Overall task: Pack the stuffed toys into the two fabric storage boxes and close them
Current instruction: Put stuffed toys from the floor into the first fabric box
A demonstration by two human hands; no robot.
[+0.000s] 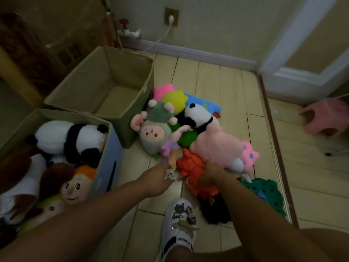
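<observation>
- At 9 o'clock from the toy heap, I note the near storage box (105,167) on the floor, lid open and nearly full: a large panda (62,138) lies on top, with an orange-haired doll (75,184) toward the near corner.
- At 11 o'clock, directly behind it and touching its far rim, the second storage box (117,59) stands open; I see no toys in the part of its interior that shows.
- At centre frame, the remaining toys lie piled on the wooden floor (236,86): a green-hooded doll (154,129) against the second box, a small panda (198,116) at 1 o'clock from it, and a pink plush (217,148) at 3 o'clock from it.
- My left hand (160,180) reaches to the near edge of the pile, fingers curled around a small white toy (171,174); it appears clamped on it.
- My right hand (213,176) is pressed into the orange plush (194,167), beneath the pink plush; whether its fingers are closed I cannot tell, as the toys hide them.
- At 6 o'clock, a white patterned shoe (181,224) stands on the floor between my forearms.
- At 3 o'clock, well apart from the pile, a pink stool (326,118).
</observation>
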